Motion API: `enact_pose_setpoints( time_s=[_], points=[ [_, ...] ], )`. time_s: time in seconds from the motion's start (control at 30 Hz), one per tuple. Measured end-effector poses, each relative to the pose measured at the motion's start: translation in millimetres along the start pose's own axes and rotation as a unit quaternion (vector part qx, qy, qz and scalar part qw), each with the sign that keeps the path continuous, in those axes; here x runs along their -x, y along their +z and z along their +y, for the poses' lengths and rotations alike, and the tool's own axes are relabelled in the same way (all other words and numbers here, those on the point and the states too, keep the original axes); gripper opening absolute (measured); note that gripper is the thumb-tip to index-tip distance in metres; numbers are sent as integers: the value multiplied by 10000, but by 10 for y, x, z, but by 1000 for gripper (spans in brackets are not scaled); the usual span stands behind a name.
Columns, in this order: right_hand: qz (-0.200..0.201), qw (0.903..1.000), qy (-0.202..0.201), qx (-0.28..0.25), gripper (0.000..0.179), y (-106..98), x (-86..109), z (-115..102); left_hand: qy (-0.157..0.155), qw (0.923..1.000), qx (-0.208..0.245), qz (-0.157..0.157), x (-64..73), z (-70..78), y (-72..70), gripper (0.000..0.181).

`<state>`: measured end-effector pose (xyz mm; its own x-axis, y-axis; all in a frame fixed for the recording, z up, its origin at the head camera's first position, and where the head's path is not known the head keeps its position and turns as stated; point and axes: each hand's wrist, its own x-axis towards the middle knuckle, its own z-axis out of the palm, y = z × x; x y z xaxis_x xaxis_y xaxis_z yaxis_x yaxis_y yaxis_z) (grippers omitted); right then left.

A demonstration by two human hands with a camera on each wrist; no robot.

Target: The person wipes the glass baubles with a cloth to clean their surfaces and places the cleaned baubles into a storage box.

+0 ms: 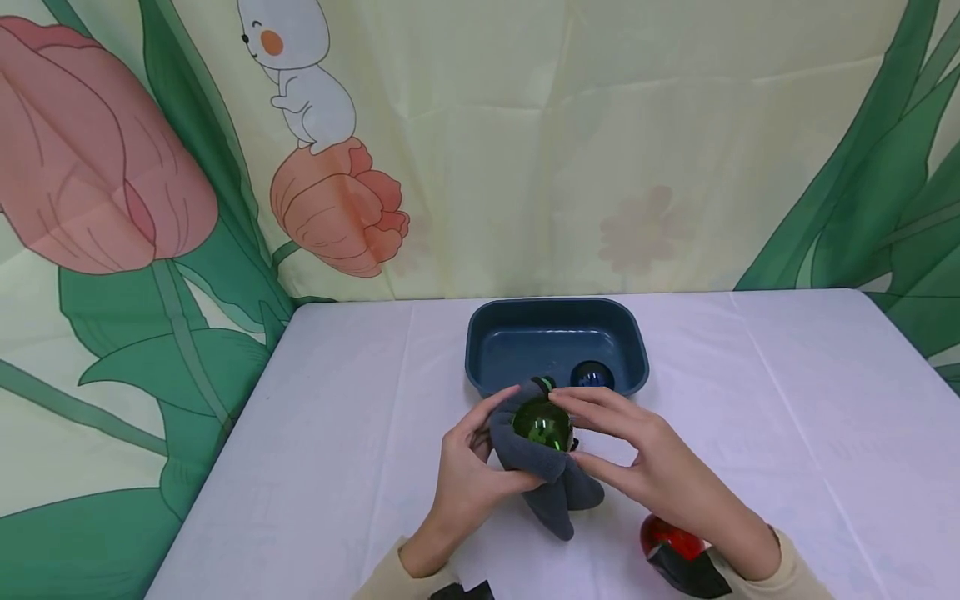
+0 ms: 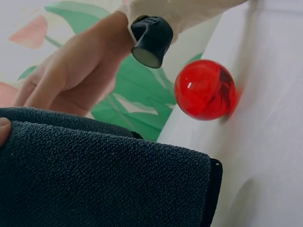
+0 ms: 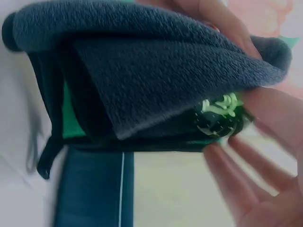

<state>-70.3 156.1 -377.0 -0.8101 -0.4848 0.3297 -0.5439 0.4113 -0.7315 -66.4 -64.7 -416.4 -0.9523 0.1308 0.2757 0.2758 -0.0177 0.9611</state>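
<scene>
A transparent green ball sits in a folded dark grey towel, held up over the table in front of the tub. My left hand grips the towel from the left, thumb on the near side and fingers behind. From the right, my right hand holds the ball between thumb and fingertips. In the right wrist view the towel drapes over part of the green ball, with right fingertips at its side. The towel's dark-edged end hangs down in the left wrist view.
A dark blue tub stands at the back of the white-covered table, with a dark blue ball in its near right corner. A transparent red ball lies by my right wrist, partly covered by the wrist camera. A printed curtain hangs behind.
</scene>
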Motion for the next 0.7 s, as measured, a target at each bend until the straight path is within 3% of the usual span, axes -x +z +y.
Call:
enact_pose_setpoints(
  time_s=[0.17, 0.23, 0.7],
  points=[
    [270, 9913, -1089, 692, 74, 9, -7, 16, -81, 9999, 8, 66, 2, -4, 2, 76],
    [334, 9883, -1284, 750, 74, 26, -12, 18, -90, 9999, 18, 73, 1, -5, 2, 75],
    [495, 9926, -783, 791, 79, 79, 5, -16, -79, 9999, 91, 74, 15, -2, 21, 77]
  ],
)
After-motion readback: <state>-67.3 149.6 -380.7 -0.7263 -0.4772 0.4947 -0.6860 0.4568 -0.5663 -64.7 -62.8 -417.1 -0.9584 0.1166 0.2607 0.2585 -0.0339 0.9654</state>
